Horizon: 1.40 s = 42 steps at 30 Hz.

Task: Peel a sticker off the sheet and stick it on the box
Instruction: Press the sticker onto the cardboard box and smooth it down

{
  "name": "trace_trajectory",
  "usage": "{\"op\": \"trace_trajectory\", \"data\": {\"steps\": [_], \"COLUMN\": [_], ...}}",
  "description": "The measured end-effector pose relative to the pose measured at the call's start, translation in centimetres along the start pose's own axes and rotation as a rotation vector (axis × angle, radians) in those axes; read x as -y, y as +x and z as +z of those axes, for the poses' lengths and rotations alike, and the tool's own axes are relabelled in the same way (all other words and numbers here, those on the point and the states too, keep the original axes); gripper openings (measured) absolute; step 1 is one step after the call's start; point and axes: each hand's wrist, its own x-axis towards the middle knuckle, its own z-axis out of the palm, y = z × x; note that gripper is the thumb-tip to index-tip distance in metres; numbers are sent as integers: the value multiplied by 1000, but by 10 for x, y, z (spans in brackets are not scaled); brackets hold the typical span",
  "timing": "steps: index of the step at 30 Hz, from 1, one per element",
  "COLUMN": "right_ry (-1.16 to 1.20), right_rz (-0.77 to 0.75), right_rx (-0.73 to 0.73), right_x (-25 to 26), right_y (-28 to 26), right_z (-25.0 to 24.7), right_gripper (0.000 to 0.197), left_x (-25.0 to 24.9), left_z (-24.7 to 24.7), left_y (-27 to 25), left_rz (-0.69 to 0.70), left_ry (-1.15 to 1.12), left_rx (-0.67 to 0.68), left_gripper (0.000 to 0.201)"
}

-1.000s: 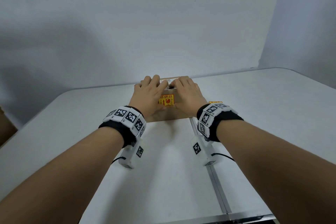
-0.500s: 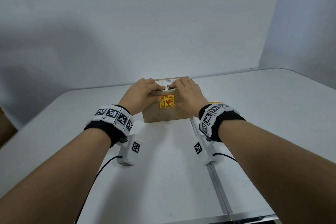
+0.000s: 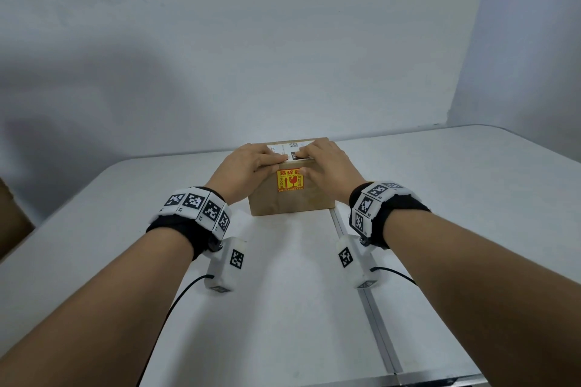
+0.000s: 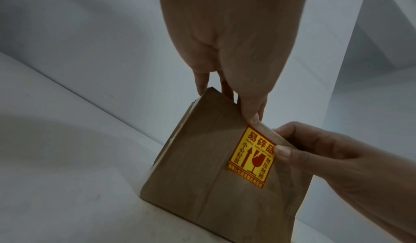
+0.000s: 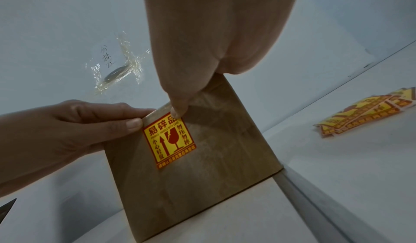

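A brown cardboard box (image 3: 290, 203) stands on the white table, with a yellow-and-red fragile sticker (image 3: 290, 181) flat on its near face. My left hand (image 3: 248, 163) holds the box's top left edge, its fingers over the top and its thumb (image 5: 134, 124) at the sticker's upper left corner. On the top right edge sits my right hand (image 3: 323, 163), whose thumb (image 5: 179, 112) presses the sticker's upper right corner. More yellow sticker sheets (image 5: 364, 111) lie on the table to the right of the box.
A white shipping label (image 3: 290, 148) covers part of the box's top. A metal seam (image 3: 374, 308) runs along the table from the box's right corner towards me. Crumpled clear tape (image 5: 117, 63) hangs on the wall behind. A brown object (image 3: 9, 220) shows at the far left.
My left hand has slid left along the box's top edge, uncovering more of the sticker and the near face. The right hand has stayed almost still.
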Motion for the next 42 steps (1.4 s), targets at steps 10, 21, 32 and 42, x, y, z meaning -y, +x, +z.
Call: {"op": "trace_trajectory", "data": {"steps": [10, 21, 32, 42], "right_ry": [161, 388, 427, 423], "right_rz": [-2, 386, 515, 536], "right_rx": [-13, -30, 61, 62], "right_x": [2, -23, -26, -39], "right_y": [0, 6, 33, 64], "right_z": [-14, -30, -20, -2], "right_gripper": [36, 49, 49, 47], "left_x": [-2, 3, 24, 55], "left_z": [0, -5, 18, 12], "left_y": [0, 26, 62, 85], "left_rz": [-25, -123, -231, -214], "left_ry": [-90, -141, -19, -90], "left_rx": [-44, 39, 26, 62], "left_gripper": [30, 31, 66, 56]}}
